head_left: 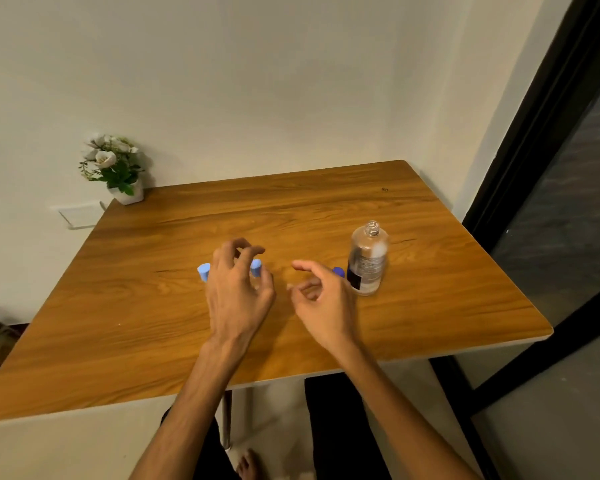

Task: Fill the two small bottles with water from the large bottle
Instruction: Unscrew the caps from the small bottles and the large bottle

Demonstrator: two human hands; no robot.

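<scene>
- L hand point(238, 296): fingers loosely curled, holding nothing, over two light-blue-capped small bottles point(256, 267).
- R hand point(321, 299): relaxed, empty, beside uncapped large bottle point(368, 261).

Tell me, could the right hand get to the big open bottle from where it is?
Probably yes: the right hand hovers just beside the large bottle, with only a small blue cap between them.

Large bottle point(368, 259) upright at surface point(447, 299) right | its cap point(338, 271) just left | two small bottles point(203, 271) point(256, 267) centre-left behind left hand point(238, 289) | potted plant point(115, 168) at far-left corner
</scene>
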